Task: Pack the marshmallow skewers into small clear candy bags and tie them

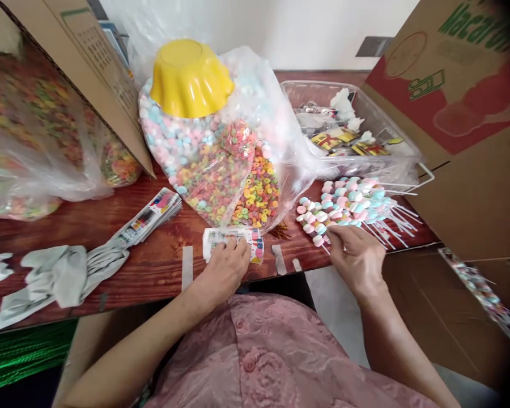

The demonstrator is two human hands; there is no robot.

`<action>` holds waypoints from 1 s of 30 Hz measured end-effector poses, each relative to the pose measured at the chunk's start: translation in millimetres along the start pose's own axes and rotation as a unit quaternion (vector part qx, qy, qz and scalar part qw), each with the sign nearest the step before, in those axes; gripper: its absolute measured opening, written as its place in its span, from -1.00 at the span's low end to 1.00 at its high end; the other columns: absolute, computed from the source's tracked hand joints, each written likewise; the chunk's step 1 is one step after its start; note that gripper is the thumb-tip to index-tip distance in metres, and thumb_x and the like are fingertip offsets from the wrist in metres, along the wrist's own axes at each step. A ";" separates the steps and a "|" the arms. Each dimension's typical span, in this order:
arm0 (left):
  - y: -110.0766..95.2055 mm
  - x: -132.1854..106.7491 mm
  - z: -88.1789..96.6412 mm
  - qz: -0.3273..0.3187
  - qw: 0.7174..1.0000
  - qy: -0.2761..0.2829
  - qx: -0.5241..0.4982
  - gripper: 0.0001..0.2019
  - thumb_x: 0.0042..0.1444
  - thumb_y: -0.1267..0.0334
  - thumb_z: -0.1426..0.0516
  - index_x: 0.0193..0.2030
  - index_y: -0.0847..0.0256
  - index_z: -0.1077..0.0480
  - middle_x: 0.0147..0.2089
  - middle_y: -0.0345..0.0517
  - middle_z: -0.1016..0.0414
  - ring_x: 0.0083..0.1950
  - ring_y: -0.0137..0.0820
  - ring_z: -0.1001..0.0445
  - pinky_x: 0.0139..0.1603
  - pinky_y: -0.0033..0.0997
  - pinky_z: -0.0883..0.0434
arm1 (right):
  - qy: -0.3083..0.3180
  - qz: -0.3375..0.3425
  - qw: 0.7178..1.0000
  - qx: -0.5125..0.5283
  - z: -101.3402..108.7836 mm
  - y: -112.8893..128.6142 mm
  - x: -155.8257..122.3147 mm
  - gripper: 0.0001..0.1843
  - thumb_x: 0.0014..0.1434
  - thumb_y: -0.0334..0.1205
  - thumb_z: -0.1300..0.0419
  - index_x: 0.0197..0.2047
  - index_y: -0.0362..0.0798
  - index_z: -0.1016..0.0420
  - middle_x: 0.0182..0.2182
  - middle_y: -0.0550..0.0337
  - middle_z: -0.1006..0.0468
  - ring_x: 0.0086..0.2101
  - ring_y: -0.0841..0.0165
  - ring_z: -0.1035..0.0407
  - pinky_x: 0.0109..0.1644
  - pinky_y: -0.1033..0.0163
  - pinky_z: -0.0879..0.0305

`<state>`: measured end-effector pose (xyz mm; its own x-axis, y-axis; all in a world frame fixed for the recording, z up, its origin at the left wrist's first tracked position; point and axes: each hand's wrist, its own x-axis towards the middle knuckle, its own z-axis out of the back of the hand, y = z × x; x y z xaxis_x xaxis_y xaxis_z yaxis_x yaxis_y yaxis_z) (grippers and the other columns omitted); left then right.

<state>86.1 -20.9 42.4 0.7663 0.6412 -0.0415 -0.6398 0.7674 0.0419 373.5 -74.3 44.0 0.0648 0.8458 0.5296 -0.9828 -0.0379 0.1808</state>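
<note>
We take the big clear bag of sweets (212, 164) in the middle of the wooden table (153, 266) as our marker. It is heaped with pastel marshmallows and bright cereal rings, and an upturned yellow bowl (190, 76) sits on top of it.

Just in front of the bag, at the near table edge, our left hand (225, 269) lies on a small stack of printed packets (232, 239). These are white, with coloured stripes at one end. The fingers are bent down onto the stack. The thumb is hidden, so we cannot tell whether it grips a packet or only presses on it.

To the right of the bag lies a pile of marshmallow skewers (351, 204). Pink, white and pale blue puffs are threaded on thin white sticks that fan out away from the bag. Our right hand (357, 255) is at the near end of this pile, its fingers curled closed and pinching one marshmallow skewer (318, 241) at the edge of the heap.

Between the bag and that pile, close to the packets, lies a small bunch of gold twist ties (280, 231). Left of the bag are a second stack of printed packets (151, 218) and a crumpled grey cloth (63, 275). Behind the skewers, to the bag's right, stands a clear plastic tray (365, 119) with wrappers in it, and a cardboard box (471, 124) lies beyond that.
</note>
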 end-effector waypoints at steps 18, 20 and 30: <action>17.2 -0.4 -15.6 -0.020 0.998 -0.058 0.002 -0.69 0.19 0.42 -0.01 0.06 0.27 -0.39 -0.01 0.10 -0.47 -0.06 -0.18 -0.44 -0.10 -0.18 -0.38 | 0.177 -0.097 0.958 -0.204 10.0 -33.6 -3.9 -0.73 0.20 -0.22 -0.09 -0.44 -0.10 -0.54 -0.43 0.05 -0.55 -0.46 0.35 -0.30 -0.39 0.23 0.14; 15.9 -1.1 -6.8 -0.023 0.999 -0.021 -0.015 -0.66 0.12 0.41 -0.05 0.05 0.27 -0.39 0.01 0.11 -0.44 -0.02 -0.14 -0.42 -0.06 -0.16 -0.39 | 0.190 -0.098 0.960 -0.182 5.2 -33.2 -9.3 -0.73 0.22 -0.19 -0.09 -0.39 -0.09 -0.56 -0.38 0.04 -0.57 -0.40 0.33 -0.33 -0.37 0.23 0.11; 5.2 7.3 -16.2 -0.008 0.999 -0.031 0.021 -0.65 0.24 0.45 0.07 0.11 0.31 -0.36 -0.09 0.12 -0.44 -0.14 -0.20 -0.43 -0.16 -0.19 -0.42 | 0.074 -0.193 0.975 -0.087 12.0 -47.7 1.8 -0.70 0.22 -0.18 -0.05 -0.25 -0.08 -0.60 -0.43 0.05 -0.58 -0.45 0.33 -0.33 -0.38 0.26 0.01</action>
<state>87.4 -12.1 26.2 0.7794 0.6262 0.0198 -0.6254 0.7757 0.0844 422.6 -77.4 46.2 0.4222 0.8476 0.3215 -0.9055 0.3780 0.1927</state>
